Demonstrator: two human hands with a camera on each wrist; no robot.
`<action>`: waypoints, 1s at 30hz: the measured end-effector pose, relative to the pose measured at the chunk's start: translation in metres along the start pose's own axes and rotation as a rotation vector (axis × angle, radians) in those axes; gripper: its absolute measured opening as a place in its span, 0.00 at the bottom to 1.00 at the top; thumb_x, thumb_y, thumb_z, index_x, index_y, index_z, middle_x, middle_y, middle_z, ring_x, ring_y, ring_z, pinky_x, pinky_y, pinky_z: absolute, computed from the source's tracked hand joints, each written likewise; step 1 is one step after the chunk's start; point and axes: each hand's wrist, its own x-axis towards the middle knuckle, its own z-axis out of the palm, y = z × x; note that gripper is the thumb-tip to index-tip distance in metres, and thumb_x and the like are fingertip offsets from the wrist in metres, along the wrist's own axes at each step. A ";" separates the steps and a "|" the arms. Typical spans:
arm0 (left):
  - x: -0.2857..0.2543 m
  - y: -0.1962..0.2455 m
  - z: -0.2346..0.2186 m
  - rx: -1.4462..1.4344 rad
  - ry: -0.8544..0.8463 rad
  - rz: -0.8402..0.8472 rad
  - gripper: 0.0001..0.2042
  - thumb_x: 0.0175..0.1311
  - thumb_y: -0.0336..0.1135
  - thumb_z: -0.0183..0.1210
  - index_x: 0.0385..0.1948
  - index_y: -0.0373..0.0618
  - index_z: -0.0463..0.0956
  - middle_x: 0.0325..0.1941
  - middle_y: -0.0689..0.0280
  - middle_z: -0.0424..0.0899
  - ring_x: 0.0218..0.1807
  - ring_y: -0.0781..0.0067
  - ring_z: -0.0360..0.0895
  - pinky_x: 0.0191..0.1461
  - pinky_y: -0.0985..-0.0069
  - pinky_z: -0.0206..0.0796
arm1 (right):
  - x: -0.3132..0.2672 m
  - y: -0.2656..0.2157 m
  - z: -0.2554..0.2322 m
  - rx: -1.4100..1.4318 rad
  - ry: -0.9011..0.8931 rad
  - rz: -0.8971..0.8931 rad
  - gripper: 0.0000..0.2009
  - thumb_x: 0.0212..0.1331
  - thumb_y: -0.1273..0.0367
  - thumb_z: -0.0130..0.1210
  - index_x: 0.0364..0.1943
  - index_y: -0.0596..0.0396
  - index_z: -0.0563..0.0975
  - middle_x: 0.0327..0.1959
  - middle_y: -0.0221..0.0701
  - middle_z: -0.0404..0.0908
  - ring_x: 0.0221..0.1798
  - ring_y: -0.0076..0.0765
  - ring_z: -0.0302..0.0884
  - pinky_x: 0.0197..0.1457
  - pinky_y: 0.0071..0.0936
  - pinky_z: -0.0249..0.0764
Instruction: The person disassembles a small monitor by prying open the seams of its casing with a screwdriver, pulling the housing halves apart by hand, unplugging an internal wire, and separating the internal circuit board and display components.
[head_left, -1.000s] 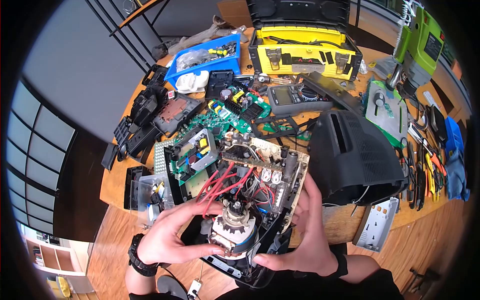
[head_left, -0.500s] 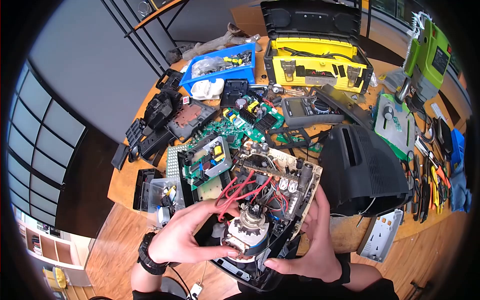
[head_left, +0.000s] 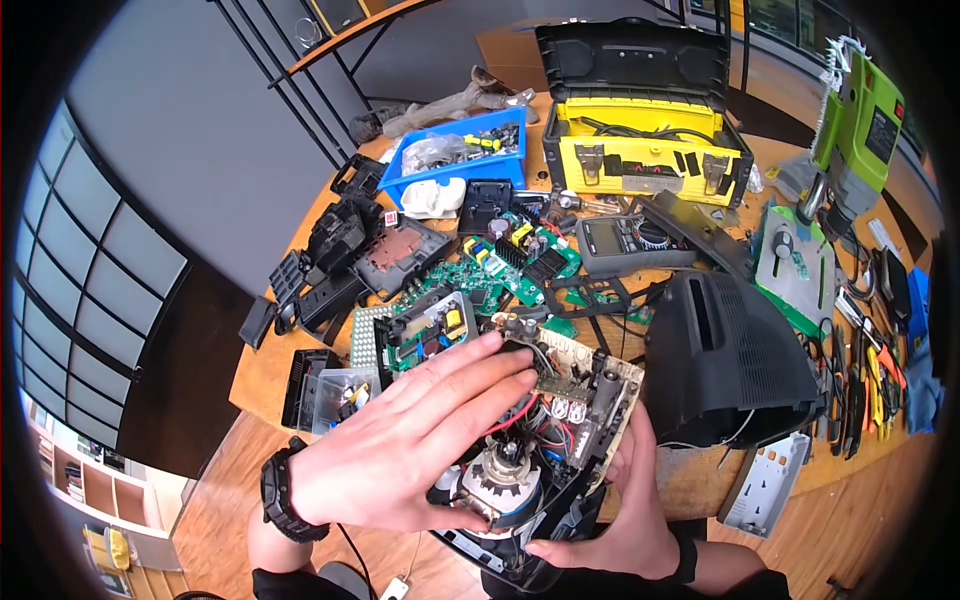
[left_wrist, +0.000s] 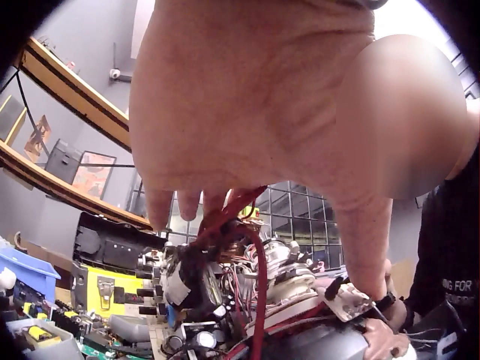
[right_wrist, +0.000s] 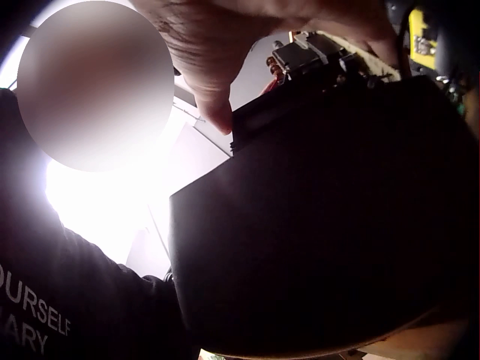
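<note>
An opened appliance, its black housing [right_wrist: 315,217] bottommost, sits close in front of the person. Inside it are a white round motor-like part [head_left: 497,485], a cream-edged circuit board [head_left: 575,352] and red wires [left_wrist: 259,296]. My left hand [head_left: 405,435] lies flat across it, fingers stretched together over the wires and board. Its thumb points down at the round part. My right hand [head_left: 630,515] grips the appliance's right side, thumb on the near edge and fingers behind the board. Most of the red wires are hidden under the left hand in the head view.
A black cover [head_left: 725,355] stands right of the appliance. Beyond lie green circuit boards [head_left: 480,280], a multimeter [head_left: 635,240], a blue bin [head_left: 455,165] and a yellow toolbox [head_left: 645,160]. A green drill stand [head_left: 860,140] and several hand tools [head_left: 870,385] occupy the right side.
My left hand has swung up from beside the round part, its fingers now straight over the red wires and board. The right hand keeps its grip. The head view has shifted slightly.
</note>
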 end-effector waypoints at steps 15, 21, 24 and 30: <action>-0.012 -0.003 0.012 -0.072 0.084 0.007 0.40 0.40 0.48 0.80 0.55 0.41 0.69 0.63 0.54 0.69 0.71 0.44 0.61 0.69 0.54 0.59 | -0.002 0.000 0.004 0.051 0.040 0.045 0.68 0.36 0.63 0.79 0.72 0.62 0.32 0.71 0.52 0.49 0.74 0.51 0.56 0.74 0.46 0.58; -0.012 -0.002 0.011 -0.085 0.082 -0.022 0.36 0.41 0.48 0.79 0.52 0.41 0.71 0.63 0.54 0.69 0.71 0.44 0.62 0.69 0.54 0.60 | -0.003 0.002 0.005 0.098 0.055 0.059 0.69 0.35 0.63 0.79 0.73 0.59 0.31 0.72 0.51 0.49 0.74 0.50 0.55 0.74 0.45 0.57; -0.011 -0.003 0.011 -0.085 0.082 -0.009 0.38 0.41 0.47 0.79 0.54 0.41 0.71 0.63 0.53 0.70 0.70 0.45 0.62 0.69 0.55 0.60 | -0.004 0.001 0.004 0.094 0.060 0.058 0.69 0.35 0.64 0.79 0.73 0.59 0.31 0.72 0.51 0.49 0.74 0.50 0.55 0.74 0.45 0.56; -0.010 -0.006 0.011 -0.066 0.072 0.008 0.42 0.41 0.47 0.79 0.59 0.40 0.67 0.66 0.52 0.68 0.70 0.44 0.63 0.70 0.55 0.58 | 0.002 0.000 0.002 0.098 0.027 0.037 0.70 0.35 0.63 0.79 0.73 0.59 0.31 0.73 0.52 0.49 0.75 0.51 0.55 0.75 0.45 0.55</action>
